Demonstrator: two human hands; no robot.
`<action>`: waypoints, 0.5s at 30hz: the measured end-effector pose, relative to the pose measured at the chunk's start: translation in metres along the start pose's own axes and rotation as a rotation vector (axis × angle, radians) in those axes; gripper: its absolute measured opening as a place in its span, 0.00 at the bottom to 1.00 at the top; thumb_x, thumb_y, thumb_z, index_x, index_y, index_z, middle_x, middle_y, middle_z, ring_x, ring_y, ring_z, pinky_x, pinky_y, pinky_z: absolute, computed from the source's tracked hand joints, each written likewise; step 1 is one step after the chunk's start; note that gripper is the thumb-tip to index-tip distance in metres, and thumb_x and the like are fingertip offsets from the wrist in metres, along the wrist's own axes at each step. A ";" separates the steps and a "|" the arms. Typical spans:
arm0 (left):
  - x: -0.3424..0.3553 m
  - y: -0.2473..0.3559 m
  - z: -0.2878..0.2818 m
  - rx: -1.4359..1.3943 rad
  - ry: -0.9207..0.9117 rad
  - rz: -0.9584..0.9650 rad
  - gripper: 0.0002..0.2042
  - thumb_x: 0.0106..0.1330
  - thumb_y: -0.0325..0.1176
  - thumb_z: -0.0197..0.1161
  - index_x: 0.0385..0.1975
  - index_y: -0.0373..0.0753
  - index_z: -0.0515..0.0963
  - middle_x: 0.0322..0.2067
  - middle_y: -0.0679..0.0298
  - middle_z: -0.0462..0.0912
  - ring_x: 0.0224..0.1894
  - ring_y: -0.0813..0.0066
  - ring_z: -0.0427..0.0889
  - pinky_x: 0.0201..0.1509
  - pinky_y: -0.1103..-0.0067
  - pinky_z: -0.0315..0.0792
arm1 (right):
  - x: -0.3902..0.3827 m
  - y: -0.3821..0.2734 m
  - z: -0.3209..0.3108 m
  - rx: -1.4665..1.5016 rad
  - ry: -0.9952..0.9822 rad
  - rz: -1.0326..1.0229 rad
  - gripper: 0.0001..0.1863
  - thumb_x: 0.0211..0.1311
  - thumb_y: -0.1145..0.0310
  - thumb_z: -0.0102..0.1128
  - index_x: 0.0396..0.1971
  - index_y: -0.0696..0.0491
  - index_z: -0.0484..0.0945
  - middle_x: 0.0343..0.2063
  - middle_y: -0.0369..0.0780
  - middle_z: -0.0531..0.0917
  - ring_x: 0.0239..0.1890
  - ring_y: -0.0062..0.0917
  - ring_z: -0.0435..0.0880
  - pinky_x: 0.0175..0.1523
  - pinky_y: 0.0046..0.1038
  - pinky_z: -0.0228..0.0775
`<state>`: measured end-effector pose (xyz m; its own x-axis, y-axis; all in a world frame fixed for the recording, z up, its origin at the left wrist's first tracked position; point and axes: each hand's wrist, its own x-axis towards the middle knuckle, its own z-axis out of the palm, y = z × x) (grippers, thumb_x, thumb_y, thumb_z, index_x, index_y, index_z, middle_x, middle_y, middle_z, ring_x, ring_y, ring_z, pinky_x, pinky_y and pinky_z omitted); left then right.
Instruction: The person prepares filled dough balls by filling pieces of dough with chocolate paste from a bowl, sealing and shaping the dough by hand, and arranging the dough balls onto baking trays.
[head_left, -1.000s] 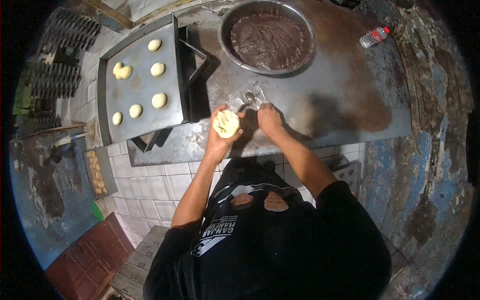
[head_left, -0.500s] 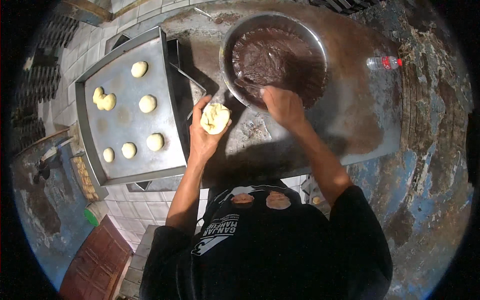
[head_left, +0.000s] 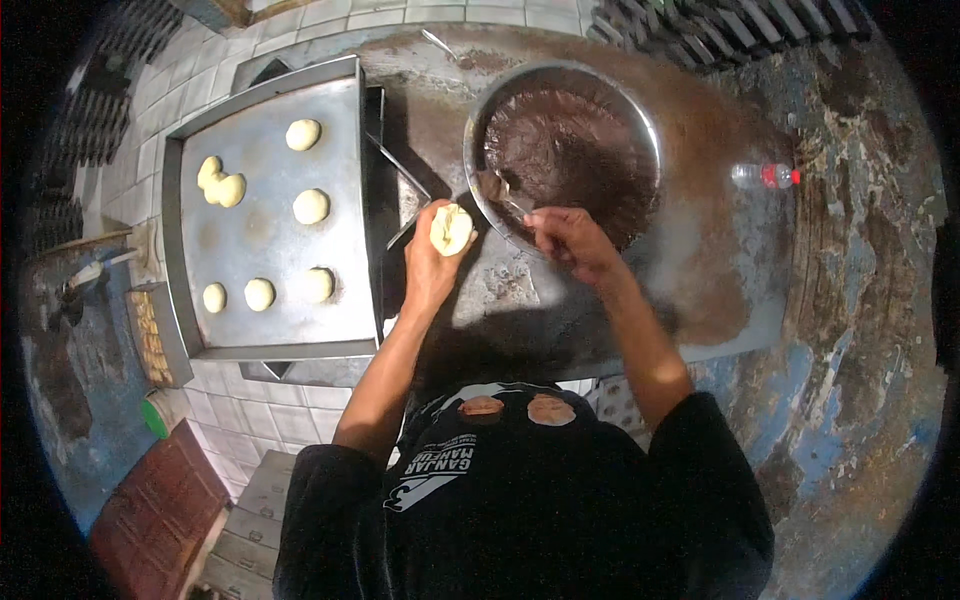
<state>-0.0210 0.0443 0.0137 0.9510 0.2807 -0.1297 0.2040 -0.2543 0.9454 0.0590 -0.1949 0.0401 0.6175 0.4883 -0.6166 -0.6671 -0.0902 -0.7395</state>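
My left hand [head_left: 430,268] cups a pale, flattened piece of dough [head_left: 451,229] with a folded, hollowed top, between the tray and the bowl. My right hand [head_left: 565,240] grips a metal spoon [head_left: 515,203] at the left inner side of a large steel bowl [head_left: 630,110] of dark brown paste, and the spoon's head is loaded with that paste. Left of my hands, a square metal tray [head_left: 265,170] holds several dough balls [head_left: 311,206], two of them stuck together.
A plastic bottle [head_left: 760,176] with a red cap lies at the table's [head_left: 715,280] right. A metal utensil [head_left: 440,45] lies behind the bowl. Dark stacked racks [head_left: 700,30] stand at the back right. Another tray [head_left: 158,340] with small yellow pieces sits at the left.
My right hand has moved from the tabletop up to the bowl, and the spoon now carries paste. My left hand still holds the dough, now turned more side-on. The view has also shifted.
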 end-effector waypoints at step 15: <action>-0.099 -0.052 0.031 -0.249 -0.237 -0.070 0.23 0.61 0.22 0.67 0.56 0.39 0.70 0.46 0.63 0.82 0.50 0.73 0.79 0.56 0.75 0.73 | -0.115 0.168 0.043 -1.297 0.560 -0.894 0.20 0.66 0.71 0.64 0.57 0.57 0.77 0.36 0.49 0.84 0.36 0.37 0.85 0.42 0.30 0.77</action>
<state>-0.1186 0.0005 -0.0315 0.9702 0.0592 -0.2351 0.2355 -0.0002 0.9719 -0.1421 -0.2289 -0.0019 0.8410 0.4553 0.2922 0.5408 -0.7230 -0.4300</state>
